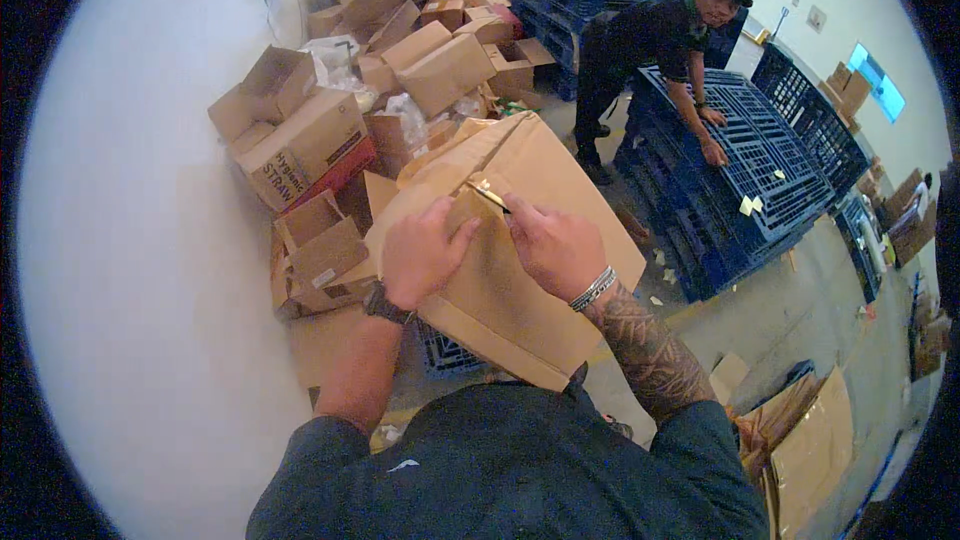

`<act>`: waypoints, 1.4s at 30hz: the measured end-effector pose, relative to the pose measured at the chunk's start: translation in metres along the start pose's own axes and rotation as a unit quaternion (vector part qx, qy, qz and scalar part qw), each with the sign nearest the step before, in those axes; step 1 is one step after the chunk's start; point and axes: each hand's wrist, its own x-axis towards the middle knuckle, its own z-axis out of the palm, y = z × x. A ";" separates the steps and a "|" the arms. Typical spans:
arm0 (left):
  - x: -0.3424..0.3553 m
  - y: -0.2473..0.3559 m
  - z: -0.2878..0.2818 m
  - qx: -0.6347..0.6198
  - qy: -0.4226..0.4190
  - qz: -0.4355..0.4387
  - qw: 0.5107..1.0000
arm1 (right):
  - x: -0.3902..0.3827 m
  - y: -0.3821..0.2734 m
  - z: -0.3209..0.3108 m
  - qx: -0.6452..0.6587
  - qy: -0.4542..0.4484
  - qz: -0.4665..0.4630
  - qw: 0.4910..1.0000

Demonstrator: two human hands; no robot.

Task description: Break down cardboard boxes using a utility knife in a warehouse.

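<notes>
A large brown cardboard box [530,290] is tilted in front of my body. My left hand [425,252] grips the box near its upper left side, thumb lying over the cardboard and fingertips partly hidden. In my right hand [556,248] is a slim box cutter [488,196], its tip at the seam between my hands. Small shiny spots, perhaps tape, show beside the tip. A watch is on my left wrist and a bracelet on my right.
Discarded cartons [440,65] and clear plastic [405,120] are heaped ahead along the white wall [140,220]. At the right, a co-worker [650,50] leans over stacked blue pallets [740,140]. Flattened cardboard [810,450] lies at lower right, with paper scraps on the floor.
</notes>
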 end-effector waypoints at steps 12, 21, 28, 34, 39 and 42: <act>-0.008 -0.011 -0.014 -0.135 0.039 0.018 0.990 | -0.161 0.066 0.016 -0.039 -0.084 0.050 0.994; -0.016 -0.040 -0.045 -0.212 0.042 -0.039 0.976 | -0.335 0.145 0.039 -0.126 -0.244 0.260 0.926; -0.035 -0.072 -0.049 -0.367 0.048 -0.079 0.925 | -0.270 0.110 0.050 0.550 0.049 0.435 0.712; -0.042 -0.072 -0.056 -0.371 0.069 -0.089 0.922 | -0.244 0.097 0.067 0.451 0.068 0.409 0.790; -0.042 -0.076 -0.056 -0.339 0.061 -0.076 0.936 | -0.244 0.094 0.077 0.413 0.052 0.386 0.823; -0.043 -0.074 -0.055 -0.319 0.077 -0.083 0.941 | -0.247 0.093 0.073 0.371 0.009 0.374 0.850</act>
